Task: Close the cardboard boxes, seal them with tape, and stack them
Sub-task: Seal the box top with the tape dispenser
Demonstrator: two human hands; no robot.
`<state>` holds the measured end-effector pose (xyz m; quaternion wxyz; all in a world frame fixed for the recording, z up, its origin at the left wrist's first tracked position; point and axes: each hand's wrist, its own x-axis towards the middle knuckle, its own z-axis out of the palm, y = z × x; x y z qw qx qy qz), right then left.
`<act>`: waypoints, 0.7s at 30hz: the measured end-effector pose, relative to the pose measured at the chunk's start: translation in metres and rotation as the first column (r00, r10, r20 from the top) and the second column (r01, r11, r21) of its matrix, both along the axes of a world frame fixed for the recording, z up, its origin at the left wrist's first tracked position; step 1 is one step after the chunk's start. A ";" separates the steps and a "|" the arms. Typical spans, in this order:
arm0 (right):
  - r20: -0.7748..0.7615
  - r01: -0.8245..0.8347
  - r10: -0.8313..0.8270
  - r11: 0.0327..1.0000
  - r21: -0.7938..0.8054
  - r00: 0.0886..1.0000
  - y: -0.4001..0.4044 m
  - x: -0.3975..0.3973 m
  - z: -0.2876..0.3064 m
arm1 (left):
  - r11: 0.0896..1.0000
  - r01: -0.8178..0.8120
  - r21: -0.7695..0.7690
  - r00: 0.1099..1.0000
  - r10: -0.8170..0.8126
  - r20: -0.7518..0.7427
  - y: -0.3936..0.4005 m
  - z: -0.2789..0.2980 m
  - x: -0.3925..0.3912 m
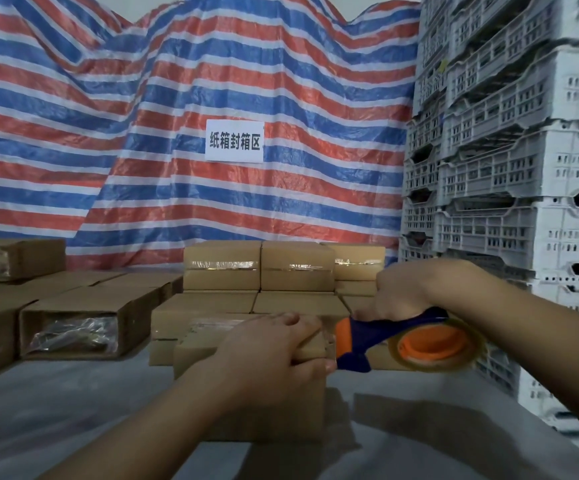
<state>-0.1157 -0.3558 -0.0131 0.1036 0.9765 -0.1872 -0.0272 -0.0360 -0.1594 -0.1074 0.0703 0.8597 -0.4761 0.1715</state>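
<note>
Your left hand (274,355) is clamping its grip over the cardboard box (246,386) at table (73,410) centre. At 3 o'clock of it, your right hand (405,289) is wrapping its grip around the tape dispenser (402,341), its head touching the box's right end. Sealed boxes (260,268) are standing at 12 o'clock.

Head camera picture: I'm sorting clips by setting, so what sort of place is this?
Probably a warehouse packing area. Taped cardboard boxes stand stacked on the table, white plastic crates are piled high at the right, and a striped tarp hangs behind with a printed sign. The right hand holds a tape dispenser.
</note>
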 end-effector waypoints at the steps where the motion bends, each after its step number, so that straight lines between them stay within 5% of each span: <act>1: -0.004 0.006 -0.006 1.000 -0.018 1.000 0.004 -0.002 0.001 | 1.000 0.000 0.003 1.000 0.000 -0.006 0.000 0.000 -0.001; 4: 0.010 0.012 -0.012 0.996 -0.088 1.000 0.017 -0.001 0.003 | 1.000 -0.001 0.010 1.000 0.001 -0.012 0.001 0.001 -0.002; 9: -0.093 0.001 -0.061 0.843 -0.538 0.994 0.024 0.003 -0.027 | 0.999 -0.029 0.025 0.999 0.029 0.015 0.002 -0.001 -0.002; 15: 0.393 0.143 -0.022 0.950 -0.279 0.919 -0.021 -0.021 -0.087 | 0.998 -0.047 0.031 0.999 0.047 0.015 -0.002 -0.004 0.003; 21: 0.507 0.213 -0.101 0.962 -0.169 0.856 -0.029 -0.034 -0.137 | 1.000 -0.021 0.008 0.999 0.021 0.040 -0.001 -0.007 0.006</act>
